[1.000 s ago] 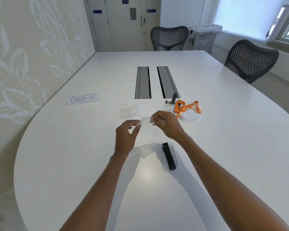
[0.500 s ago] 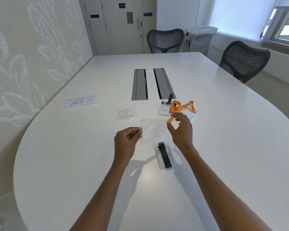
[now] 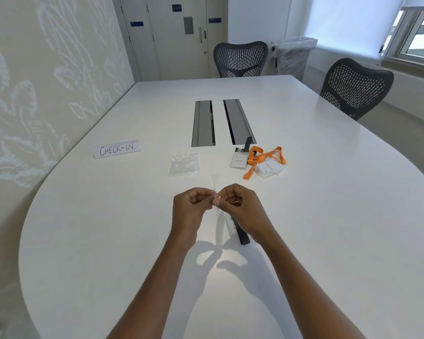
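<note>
Table (image 3: pixel 328 216): black strap (image 3: pixel 243 238) partly hidden under right hand (image 3: pixel 242 209).

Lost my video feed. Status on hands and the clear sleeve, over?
Left hand and right hand both pinch the clear plastic sleeve, edge-on above the white table. Flat black strap lies below the right hand. Nothing blocking.
</note>
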`<state>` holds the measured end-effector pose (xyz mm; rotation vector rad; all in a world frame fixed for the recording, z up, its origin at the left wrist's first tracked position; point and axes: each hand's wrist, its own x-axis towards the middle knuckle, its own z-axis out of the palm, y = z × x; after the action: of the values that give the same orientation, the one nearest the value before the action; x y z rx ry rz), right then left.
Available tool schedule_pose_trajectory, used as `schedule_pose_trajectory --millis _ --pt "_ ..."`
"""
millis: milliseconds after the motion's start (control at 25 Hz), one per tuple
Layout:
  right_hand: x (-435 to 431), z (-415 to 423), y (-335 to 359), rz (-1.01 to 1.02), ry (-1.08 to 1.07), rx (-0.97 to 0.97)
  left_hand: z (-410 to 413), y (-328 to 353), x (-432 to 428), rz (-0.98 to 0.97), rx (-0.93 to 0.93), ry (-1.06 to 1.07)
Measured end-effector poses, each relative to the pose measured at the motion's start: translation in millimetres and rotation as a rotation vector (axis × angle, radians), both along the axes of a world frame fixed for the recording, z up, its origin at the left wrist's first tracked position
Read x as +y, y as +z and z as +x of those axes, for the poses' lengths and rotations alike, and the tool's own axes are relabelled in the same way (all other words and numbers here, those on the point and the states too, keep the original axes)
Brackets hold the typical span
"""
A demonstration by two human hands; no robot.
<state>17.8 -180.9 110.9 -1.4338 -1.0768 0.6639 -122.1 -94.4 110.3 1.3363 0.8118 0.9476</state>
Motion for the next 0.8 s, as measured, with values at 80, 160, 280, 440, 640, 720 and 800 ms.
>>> schedule_pose_trajectory --millis 80,160,280,440,640,720,800 --pt "0 3 2 -0.013 0.045 0.009 -1 2 -2 -0.007 0.006 -0.061" --pt "-1 7 5 -0.030 0.088 0.024 -1 4 -3 -0.023 0.007 -0.114" --pt "-3 11 9 -0.061 0.115 0.052 -2 5 -2 -0.055 0.009 -0.137" --pt "-6 12 7 -0.109 0.078 0.107 -3 -2 -1 -0.050 0.028 -0.085" --pt "-3 2 0 -0.096 -0.064 0.138 3 -6 -12 -0.040 0.032 -0.005" --pt "0 -1 -1 -0.091 -0.109 0.105 4 -6 -16 -0.069 0.016 0.026" --pt "1 -2 -1 -0.102 -0.128 0.094 6 -8 -16 -0.044 0.063 0.080"
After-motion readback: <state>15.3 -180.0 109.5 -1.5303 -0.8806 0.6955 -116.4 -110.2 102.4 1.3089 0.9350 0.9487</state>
